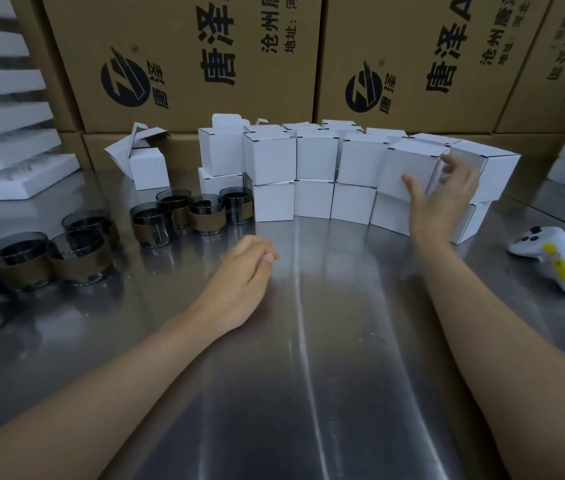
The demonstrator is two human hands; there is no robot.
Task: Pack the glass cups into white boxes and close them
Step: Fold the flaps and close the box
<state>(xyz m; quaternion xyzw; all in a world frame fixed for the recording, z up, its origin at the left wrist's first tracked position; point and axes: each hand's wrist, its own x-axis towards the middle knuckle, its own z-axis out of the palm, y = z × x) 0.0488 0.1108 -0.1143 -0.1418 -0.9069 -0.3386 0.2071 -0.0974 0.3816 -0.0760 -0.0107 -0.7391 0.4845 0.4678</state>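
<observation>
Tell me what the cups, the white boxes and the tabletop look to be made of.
Cups: dark tinted glass, see-through and glossy, each wrapped in a matte brown band, perhaps leather or paper. White boxes: thin matte cardboard, with folded flaps and tuck tabs. Tabletop: bare metal, likely stainless steel, brushed and mirroring the cups.

Shiny steel table [308,341], stacked brown printed cartons [184,57] behind
</observation>
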